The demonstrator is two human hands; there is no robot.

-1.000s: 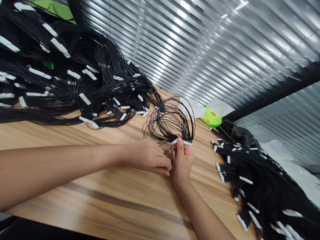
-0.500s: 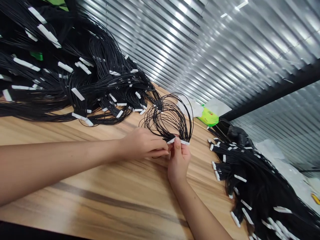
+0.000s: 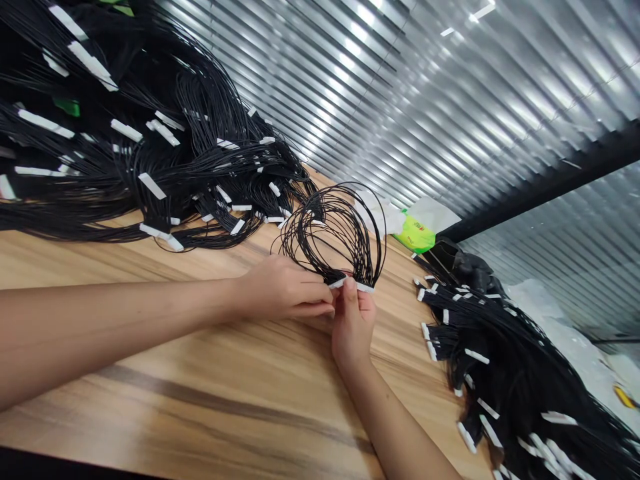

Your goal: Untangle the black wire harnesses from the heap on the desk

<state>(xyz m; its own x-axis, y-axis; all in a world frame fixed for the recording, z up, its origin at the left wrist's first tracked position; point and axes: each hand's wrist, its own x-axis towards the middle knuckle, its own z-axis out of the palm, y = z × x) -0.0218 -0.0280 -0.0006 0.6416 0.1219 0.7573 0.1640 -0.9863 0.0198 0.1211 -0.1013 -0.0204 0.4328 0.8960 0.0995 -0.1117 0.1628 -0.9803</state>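
Note:
A looped bundle of thin black wires [image 3: 367,250] with white connectors at its ends stands over the wooden table [image 3: 240,387]. My right hand [image 3: 354,320] pinches the white connectors [image 3: 364,287], thumb on top, with the wires curving up and away behind it. My left hand [image 3: 290,290] is at the left connector's end, its fingers pressed together and pointing right; what lies between its fingertips is too small to make out.
A large heap of black wires [image 3: 200,153] with white connectors covers the back left. Another wire pile [image 3: 515,373] lies at the right. Behind are a green and yellow packet [image 3: 417,233], white sheets and a corrugated metal wall [image 3: 320,80].
Both hands and the wire loop have shifted slightly left in view. The loop has spread a little wider, and my right hand keeps its grip on the connectors.

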